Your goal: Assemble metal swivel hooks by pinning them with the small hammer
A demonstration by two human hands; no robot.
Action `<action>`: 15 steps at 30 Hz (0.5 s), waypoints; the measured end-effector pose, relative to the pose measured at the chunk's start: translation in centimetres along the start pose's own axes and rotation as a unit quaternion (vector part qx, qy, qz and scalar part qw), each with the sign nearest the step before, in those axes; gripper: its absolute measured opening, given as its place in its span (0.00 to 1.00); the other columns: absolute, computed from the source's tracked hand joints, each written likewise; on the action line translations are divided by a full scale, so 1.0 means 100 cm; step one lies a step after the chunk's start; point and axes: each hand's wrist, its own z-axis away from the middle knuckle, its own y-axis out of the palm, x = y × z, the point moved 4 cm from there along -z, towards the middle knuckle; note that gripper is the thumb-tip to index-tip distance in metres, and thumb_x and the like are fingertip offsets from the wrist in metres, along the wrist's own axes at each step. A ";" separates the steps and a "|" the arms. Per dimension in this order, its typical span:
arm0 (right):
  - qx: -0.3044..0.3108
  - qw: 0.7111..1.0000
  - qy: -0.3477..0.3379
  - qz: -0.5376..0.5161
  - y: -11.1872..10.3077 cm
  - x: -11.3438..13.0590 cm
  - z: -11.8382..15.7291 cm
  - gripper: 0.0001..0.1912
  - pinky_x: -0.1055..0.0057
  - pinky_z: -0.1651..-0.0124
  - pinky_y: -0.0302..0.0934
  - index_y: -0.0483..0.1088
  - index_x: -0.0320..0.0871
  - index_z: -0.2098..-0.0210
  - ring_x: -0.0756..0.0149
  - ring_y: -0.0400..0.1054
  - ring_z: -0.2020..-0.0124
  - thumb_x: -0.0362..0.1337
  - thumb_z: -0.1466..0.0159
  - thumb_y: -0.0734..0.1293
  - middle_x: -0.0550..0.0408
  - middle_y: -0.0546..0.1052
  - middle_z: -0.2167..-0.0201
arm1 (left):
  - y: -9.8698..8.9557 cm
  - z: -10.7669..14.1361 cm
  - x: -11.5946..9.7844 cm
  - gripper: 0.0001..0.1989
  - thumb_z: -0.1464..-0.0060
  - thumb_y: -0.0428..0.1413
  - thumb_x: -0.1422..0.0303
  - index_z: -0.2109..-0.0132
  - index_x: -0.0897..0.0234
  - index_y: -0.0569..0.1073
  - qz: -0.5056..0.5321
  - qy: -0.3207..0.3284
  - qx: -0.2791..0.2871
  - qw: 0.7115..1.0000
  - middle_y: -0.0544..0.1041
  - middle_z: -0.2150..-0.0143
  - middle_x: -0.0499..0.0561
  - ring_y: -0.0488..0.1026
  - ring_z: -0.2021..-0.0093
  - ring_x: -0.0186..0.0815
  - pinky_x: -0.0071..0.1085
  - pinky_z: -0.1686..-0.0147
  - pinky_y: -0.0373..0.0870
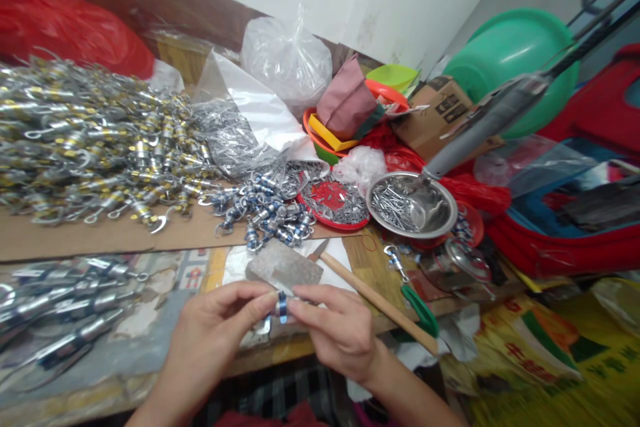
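Observation:
Near the table's front edge, my left hand (220,330) and my right hand (341,328) meet, both closed on one small metal fitting with a blue band (283,307). Thumb and fingertips of each pinch it from either side and hide part of it. Just behind the hands lies a grey metal block (284,267) on white paper. A hammer's wooden handle (377,301) slants down to the right beside my right hand. Behind the block is a pile of blue-banded metal fittings (273,210).
A large heap of yellow-banded fittings (100,140) covers the left back. Longer blue-banded fittings (65,313) lie at front left. A red tray (331,195) and a steel bowl (447,213) hold small metal parts. A grey rod-like tool (487,120) slants over the bowl.

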 end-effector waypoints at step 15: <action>0.065 0.997 -0.039 0.013 -0.001 -0.004 -0.002 0.15 0.71 0.65 0.67 0.71 0.40 0.57 0.65 0.71 0.64 0.25 0.41 0.59 0.46 0.76 0.62 | 0.004 -0.004 0.010 0.07 0.55 0.56 0.64 0.73 0.61 0.76 0.037 -0.016 0.030 0.999 0.79 0.73 0.48 0.74 0.71 0.36 0.26 0.69 0.69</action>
